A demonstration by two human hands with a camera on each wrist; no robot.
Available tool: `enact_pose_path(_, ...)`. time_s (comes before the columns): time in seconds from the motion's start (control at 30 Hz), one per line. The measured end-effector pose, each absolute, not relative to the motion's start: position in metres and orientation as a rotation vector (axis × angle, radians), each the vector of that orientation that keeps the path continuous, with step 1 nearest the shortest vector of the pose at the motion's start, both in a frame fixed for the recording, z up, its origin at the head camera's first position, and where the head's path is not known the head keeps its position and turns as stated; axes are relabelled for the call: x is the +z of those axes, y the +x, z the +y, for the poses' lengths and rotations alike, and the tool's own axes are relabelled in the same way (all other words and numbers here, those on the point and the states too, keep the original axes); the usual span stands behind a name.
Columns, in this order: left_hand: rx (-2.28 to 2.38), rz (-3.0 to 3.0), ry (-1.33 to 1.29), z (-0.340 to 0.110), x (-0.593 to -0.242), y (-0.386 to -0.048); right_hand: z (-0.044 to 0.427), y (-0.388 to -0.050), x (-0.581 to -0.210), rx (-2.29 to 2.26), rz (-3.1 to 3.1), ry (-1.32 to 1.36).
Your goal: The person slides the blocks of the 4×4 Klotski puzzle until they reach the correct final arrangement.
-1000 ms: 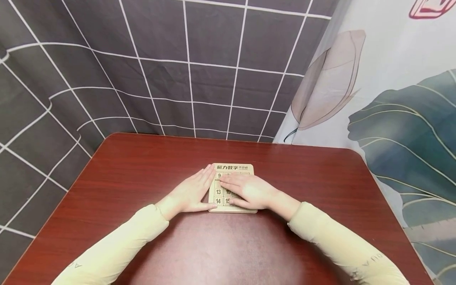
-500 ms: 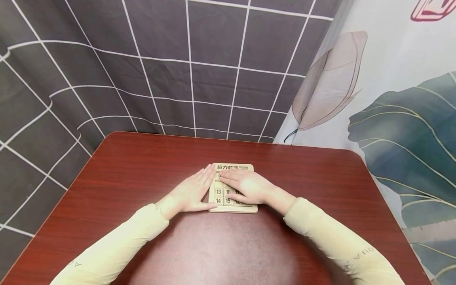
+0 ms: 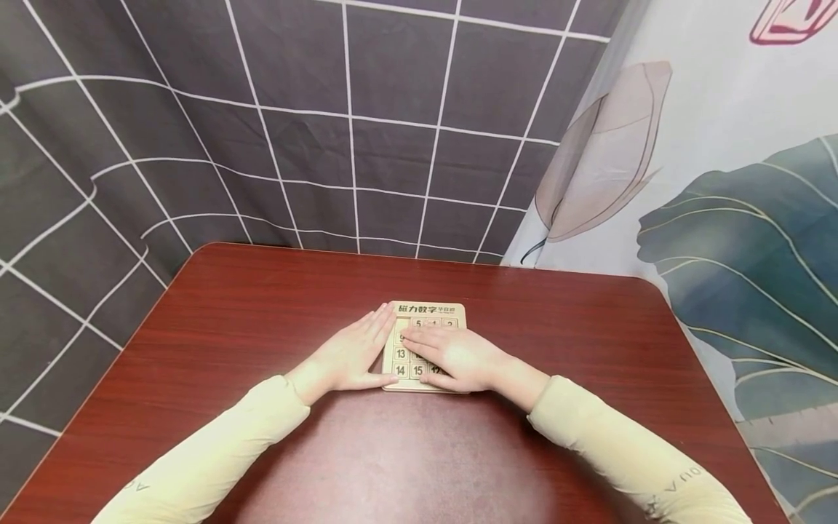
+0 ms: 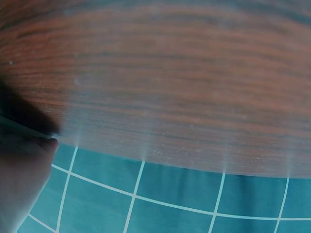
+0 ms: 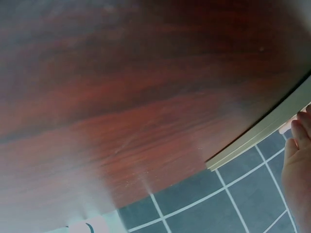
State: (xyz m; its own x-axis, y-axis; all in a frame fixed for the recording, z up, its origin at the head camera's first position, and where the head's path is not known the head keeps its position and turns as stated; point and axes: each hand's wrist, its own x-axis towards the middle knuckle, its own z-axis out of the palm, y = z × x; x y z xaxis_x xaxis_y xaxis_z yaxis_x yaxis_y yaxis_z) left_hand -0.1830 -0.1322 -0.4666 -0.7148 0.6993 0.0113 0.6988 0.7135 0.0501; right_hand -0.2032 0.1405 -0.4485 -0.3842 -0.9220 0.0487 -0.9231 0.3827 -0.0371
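Observation:
A pale sliding number puzzle [image 3: 425, 309] with numbered square tiles lies flat on the table. My left hand [image 3: 356, 353] rests along its left edge, fingers straight, the thumb at the lower left corner. Across the tiles lies my right hand [image 3: 466, 358], its outstretched fingertips touching the board by the 9 tile [image 3: 401, 338]. The top left slot [image 3: 401, 324] holds no tile. Tiles 5, 1 and 2 show in the top row; the right hand hides several others. In the right wrist view, the puzzle's edge [image 5: 265, 124] appears beside the fingers.
The reddish-brown wooden table [image 3: 294, 291] extends around the puzzle on all sides. Behind it hangs a dark grid-patterned curtain [image 3: 393, 153]. A white curtain [image 3: 707, 109] with a leaf print hangs at the right.
The 9 tile has slid down from the top left slot into the second row. My right hand has shifted slightly towards the near edge. My left hand has stayed in place.

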Motion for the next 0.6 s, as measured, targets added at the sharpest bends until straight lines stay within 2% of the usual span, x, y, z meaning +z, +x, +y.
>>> enact_pose_path(0.6,0.101,2.902,1.182,-0.131,-0.464,-0.181,0.16,-0.223,-0.452,0.107,-2.636,1.614)
